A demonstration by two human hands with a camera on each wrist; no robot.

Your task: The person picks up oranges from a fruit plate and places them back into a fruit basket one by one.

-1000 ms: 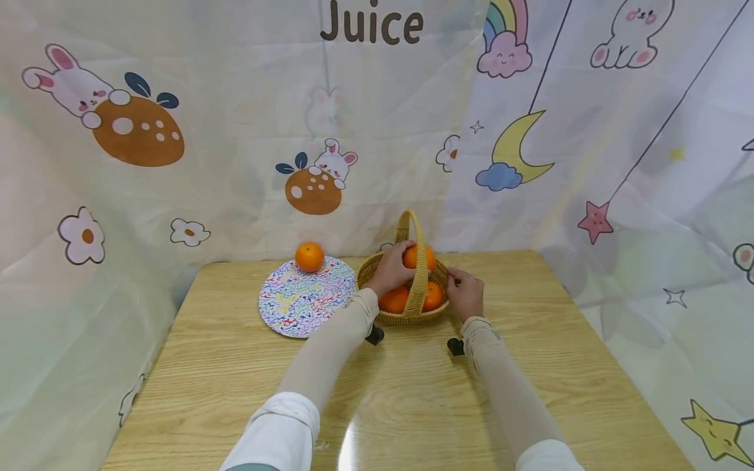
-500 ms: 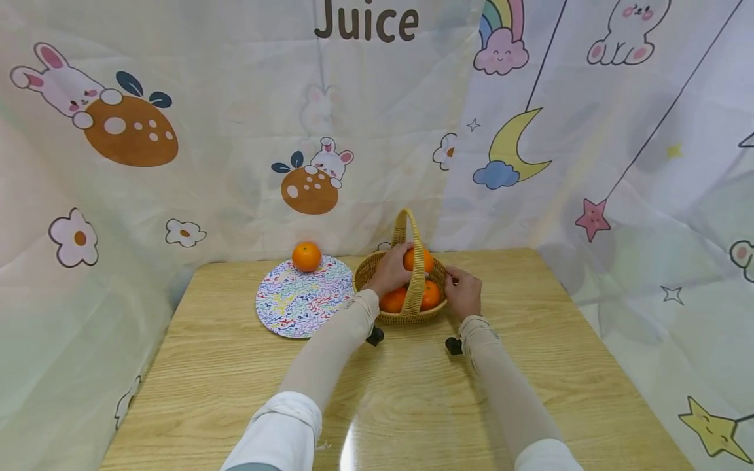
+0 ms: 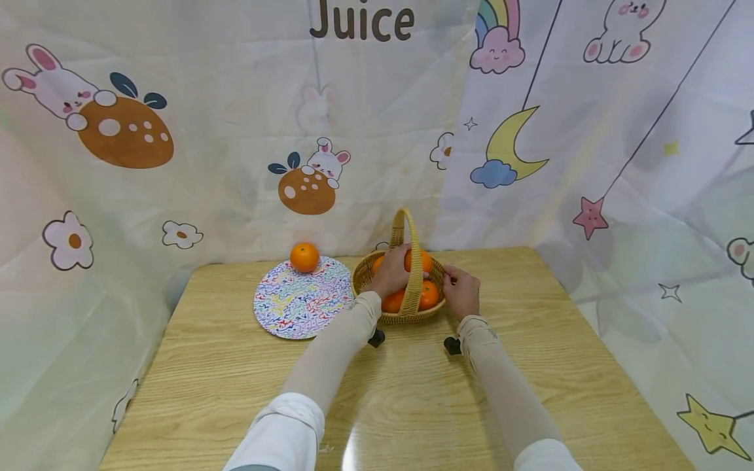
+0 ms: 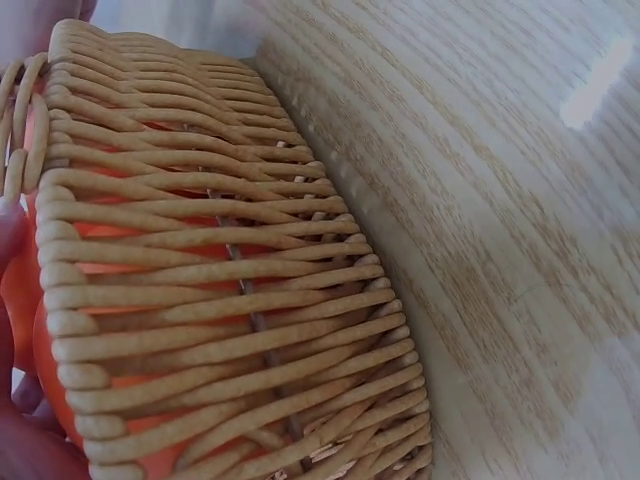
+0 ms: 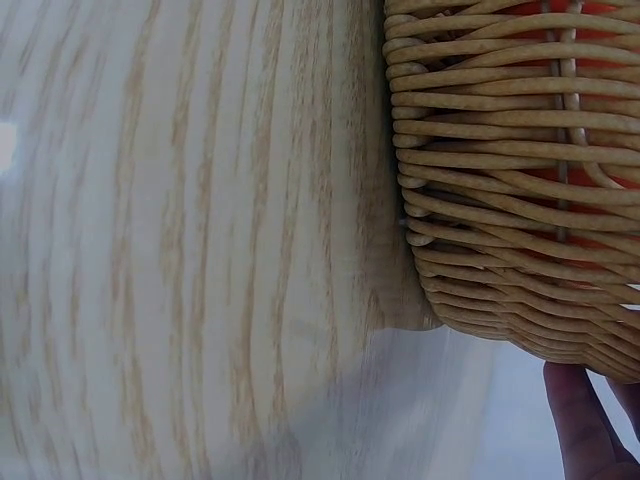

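A woven wicker basket with a tall arched handle stands on the table and holds several oranges. My left hand reaches into it, fingers and thumb around an upper orange partly hidden by the handle. Behind that hand, another orange shows at the left rim. At the basket's right side, my right hand pinches the rim; in the right wrist view, fingers touch the weave. The left wrist view shows only part of the left hand beside the oranges.
Left of the basket lies a round plate or mat with a multicoloured squiggle pattern. A single orange sits at its back edge. The wooden table ends at a printed cloth backdrop, which also hangs at both sides.
The head view has shifted slightly. An orange now shows at the basket's left rim, behind my left hand. Both hands stay almost where they were.
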